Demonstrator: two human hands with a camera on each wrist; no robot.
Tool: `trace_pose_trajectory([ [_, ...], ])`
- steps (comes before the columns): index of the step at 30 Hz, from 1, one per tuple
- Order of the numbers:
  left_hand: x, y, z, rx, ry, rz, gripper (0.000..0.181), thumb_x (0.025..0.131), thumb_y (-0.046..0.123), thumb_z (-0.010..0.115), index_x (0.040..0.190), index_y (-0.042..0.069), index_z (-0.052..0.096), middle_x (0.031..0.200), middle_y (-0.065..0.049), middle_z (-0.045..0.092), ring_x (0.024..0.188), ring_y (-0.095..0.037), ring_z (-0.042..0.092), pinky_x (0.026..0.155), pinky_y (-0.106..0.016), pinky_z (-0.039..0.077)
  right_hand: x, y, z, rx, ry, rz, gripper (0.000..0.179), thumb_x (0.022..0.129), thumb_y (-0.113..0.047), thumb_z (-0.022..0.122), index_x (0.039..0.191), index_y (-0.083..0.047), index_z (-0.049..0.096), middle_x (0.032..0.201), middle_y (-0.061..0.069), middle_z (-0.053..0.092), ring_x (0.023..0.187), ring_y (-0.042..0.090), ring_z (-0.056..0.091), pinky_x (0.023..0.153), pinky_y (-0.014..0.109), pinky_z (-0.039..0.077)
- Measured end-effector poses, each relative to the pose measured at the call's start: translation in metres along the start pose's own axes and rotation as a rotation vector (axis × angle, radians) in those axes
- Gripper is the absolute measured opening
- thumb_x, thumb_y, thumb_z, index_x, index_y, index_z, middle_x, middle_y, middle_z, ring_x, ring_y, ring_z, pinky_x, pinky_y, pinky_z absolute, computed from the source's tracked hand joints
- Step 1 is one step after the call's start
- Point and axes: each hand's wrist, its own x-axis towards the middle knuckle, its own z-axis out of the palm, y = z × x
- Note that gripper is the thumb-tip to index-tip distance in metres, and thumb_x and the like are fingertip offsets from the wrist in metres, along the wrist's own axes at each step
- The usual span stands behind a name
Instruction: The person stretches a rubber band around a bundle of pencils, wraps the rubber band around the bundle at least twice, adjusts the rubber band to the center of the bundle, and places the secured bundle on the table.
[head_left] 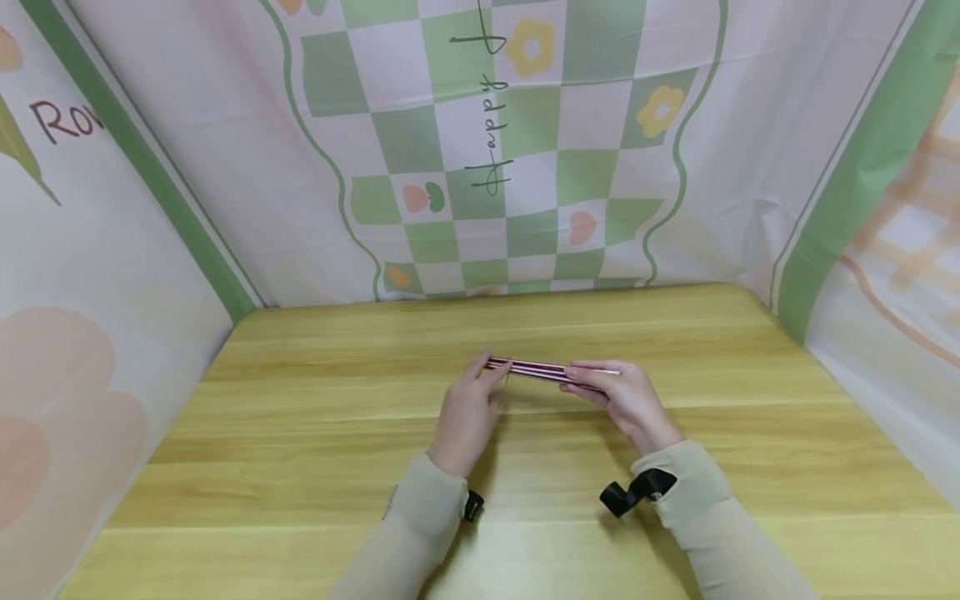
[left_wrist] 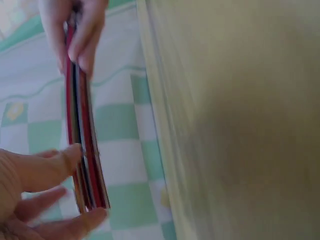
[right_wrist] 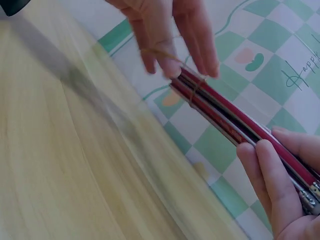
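A banded bundle of pencils (head_left: pixel 537 371), red and dark, is held above the table (head_left: pixel 300 467), toward its back edge. One end is grasped in the right grip (head_left: pixel 630 402); the opposite end lies between the fingers of the left grip (head_left: pixel 467 418), though whether it is pinched there cannot be told. A thin rubber band (right_wrist: pixel 192 95) is wrapped near that end, one strand being crossed over the left fingers. Behind the back edge, a checked cloth (head_left: pixel 528 171) is hung
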Motion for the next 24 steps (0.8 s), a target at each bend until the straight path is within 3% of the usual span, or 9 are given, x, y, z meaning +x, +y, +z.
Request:
trace_pose_trajectory([
  [2, 0.002, -0.005, -0.002, -0.008, 0.044, 0.044, 0.035, 0.082, -0.001, 0.077, 0.116, 0.007, 0.073, 0.141, -0.017, 0.057, 0.126, -0.039, 0.057, 0.1, -0.038, 0.051, 0.0, -0.001, -0.001, -0.048, -0.022, 0.014, 0.019, 0.092, 0.007, 0.063, 0.091, -0.006, 0.077, 0.089, 0.008, 0.075, 0.081, 0.018, 0.075, 0.081, 0.024, 0.058],
  [3, 0.003, -0.007, -0.003, -0.025, 0.04, 0.04, 0.033, 0.081, -0.001, 0.077, 0.113, 0.007, 0.074, 0.139, -0.016, 0.058, 0.127, -0.039, 0.056, 0.1, -0.038, 0.051, -0.001, -0.001, -0.001, -0.064, -0.033, 0.022, 0.016, 0.092, 0.006, 0.063, 0.095, -0.003, 0.076, 0.09, 0.009, 0.076, 0.081, 0.019, 0.075, 0.082, 0.025, 0.059],
  [7, 0.006, -0.014, -0.01, -0.137, -0.067, -0.073, 0.035, 0.078, 0.003, 0.081, 0.112, 0.008, 0.074, 0.141, -0.012, 0.058, 0.13, -0.035, 0.055, 0.105, -0.041, 0.048, -0.001, -0.001, -0.003, -0.098, -0.083, 0.043, 0.017, 0.091, 0.007, 0.063, 0.098, -0.003, 0.075, 0.091, 0.009, 0.076, 0.082, 0.021, 0.076, 0.082, 0.026, 0.058],
  [11, 0.01, -0.021, -0.015, -0.318, -0.185, -0.215, 0.044, 0.078, 0.008, 0.083, 0.12, 0.011, 0.071, 0.137, -0.01, 0.062, 0.119, -0.027, 0.063, 0.101, -0.039, 0.052, -0.001, -0.002, -0.005, -0.063, -0.138, 0.056, 0.024, 0.093, 0.01, 0.059, 0.091, -0.006, 0.077, 0.091, 0.009, 0.076, 0.082, 0.022, 0.076, 0.082, 0.026, 0.058],
  [16, 0.013, -0.028, -0.015, -0.513, -0.267, -0.343, 0.044, 0.072, 0.015, 0.089, 0.114, 0.013, 0.074, 0.112, -0.005, 0.074, 0.096, -0.016, 0.067, 0.085, -0.032, 0.057, -0.001, -0.005, -0.008, -0.052, -0.166, 0.095, 0.026, 0.093, 0.011, 0.058, 0.089, -0.007, 0.077, 0.092, 0.012, 0.075, 0.081, 0.022, 0.076, 0.081, 0.024, 0.058],
  [20, 0.013, -0.03, -0.013, -0.743, -0.319, -0.439, 0.042, 0.071, 0.012, 0.089, 0.111, 0.01, 0.074, 0.102, -0.005, 0.075, 0.084, -0.013, 0.067, 0.078, -0.028, 0.056, -0.001, -0.006, -0.009, -0.054, -0.179, 0.119, 0.025, 0.093, 0.01, 0.059, 0.089, -0.007, 0.077, 0.093, 0.013, 0.074, 0.081, 0.023, 0.076, 0.08, 0.022, 0.058],
  [24, 0.012, -0.029, -0.01, -1.071, -0.344, -0.532, 0.04, 0.078, -0.002, 0.08, 0.117, 0.001, 0.069, 0.103, -0.009, 0.074, 0.094, -0.024, 0.072, 0.087, -0.036, 0.059, -0.002, -0.007, -0.009, -0.013, -0.184, 0.136, 0.024, 0.094, 0.009, 0.058, 0.09, -0.006, 0.076, 0.095, 0.013, 0.073, 0.082, 0.022, 0.075, 0.081, 0.022, 0.058],
])
